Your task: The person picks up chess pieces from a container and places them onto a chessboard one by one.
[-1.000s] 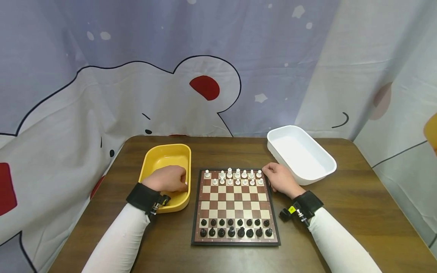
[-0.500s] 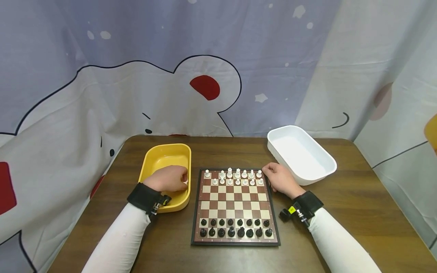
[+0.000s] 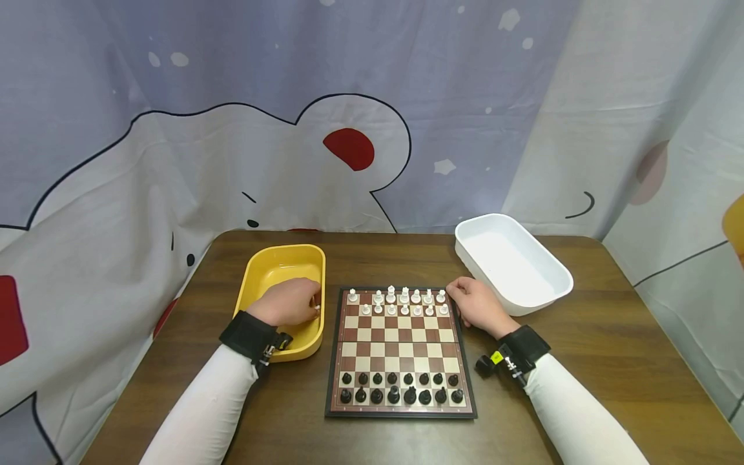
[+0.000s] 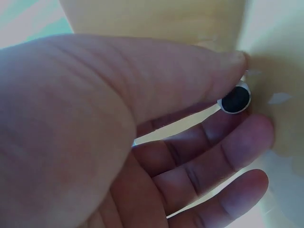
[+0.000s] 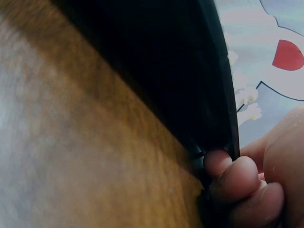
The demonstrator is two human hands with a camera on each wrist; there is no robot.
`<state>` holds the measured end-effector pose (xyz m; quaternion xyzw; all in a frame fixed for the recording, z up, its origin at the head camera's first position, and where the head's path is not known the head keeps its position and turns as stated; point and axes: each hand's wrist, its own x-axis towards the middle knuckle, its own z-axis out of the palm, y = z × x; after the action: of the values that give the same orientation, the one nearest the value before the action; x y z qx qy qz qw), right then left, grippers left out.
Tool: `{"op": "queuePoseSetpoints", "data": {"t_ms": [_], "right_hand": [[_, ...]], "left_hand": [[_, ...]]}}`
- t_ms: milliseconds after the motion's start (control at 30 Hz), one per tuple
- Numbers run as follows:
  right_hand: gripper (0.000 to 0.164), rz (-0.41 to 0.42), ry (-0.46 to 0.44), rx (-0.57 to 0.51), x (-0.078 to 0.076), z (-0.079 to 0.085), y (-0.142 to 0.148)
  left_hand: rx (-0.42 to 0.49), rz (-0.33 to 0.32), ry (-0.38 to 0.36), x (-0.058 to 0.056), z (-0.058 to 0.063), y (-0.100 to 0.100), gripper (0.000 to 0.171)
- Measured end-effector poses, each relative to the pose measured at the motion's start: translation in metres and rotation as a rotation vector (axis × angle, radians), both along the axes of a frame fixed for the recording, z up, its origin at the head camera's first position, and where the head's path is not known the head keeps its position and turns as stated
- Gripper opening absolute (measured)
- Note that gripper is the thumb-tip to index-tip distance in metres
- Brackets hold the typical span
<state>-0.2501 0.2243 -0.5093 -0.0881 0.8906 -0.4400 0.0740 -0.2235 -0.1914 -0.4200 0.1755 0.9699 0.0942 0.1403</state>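
Note:
Inside the yellow tray [image 3: 280, 257], at its right side, my left hand [image 3: 286, 302] pinches a small white chess piece [image 4: 236, 99] between thumb and fingers. Its round black base faces the left wrist camera, and the fingers hide the rest. My right hand [image 3: 478, 305] grips the far right corner of the chessboard [image 3: 401, 337], its curled fingertips [image 5: 240, 178] against the dark side of the board. White chess pieces [image 3: 391, 294] stand in two rows at the far side of the board, black chess pieces [image 3: 394, 394] in two rows at the near side.
A white tray [image 3: 511, 258] stands at the back right, just beyond my right hand. The brown wooden table [image 3: 616, 361] carries everything. Behind its far edge hangs a patterned curtain [image 3: 232, 168].
My left hand has shifted slightly away from me within the yellow tray, holding the white chess piece. The right hand and the board have stayed in place.

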Motion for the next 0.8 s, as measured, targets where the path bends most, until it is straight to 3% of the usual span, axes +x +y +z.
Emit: {"op": "queuePoseSetpoints", "data": {"t_ms": [300, 533, 800], "right_hand": [[0.038, 0.001, -0.003, 0.002, 0.0001, 0.0001, -0.0002], [0.038, 0.0, -0.002, 0.007, 0.0003, 0.0003, 0.0003], [0.037, 0.0, 0.003, 0.007, -0.0007, -0.0005, 0.0006]], "left_hand": [[0.002, 0.01, -0.006, 0.0027, 0.002, -0.0005, 0.011], [0.003, -0.007, 0.014, -0.0005, 0.002, -0.0024, 0.005], [0.007, 0.022, 0.07, -0.0017, 0.0051, -0.0048, 0.008]]}}
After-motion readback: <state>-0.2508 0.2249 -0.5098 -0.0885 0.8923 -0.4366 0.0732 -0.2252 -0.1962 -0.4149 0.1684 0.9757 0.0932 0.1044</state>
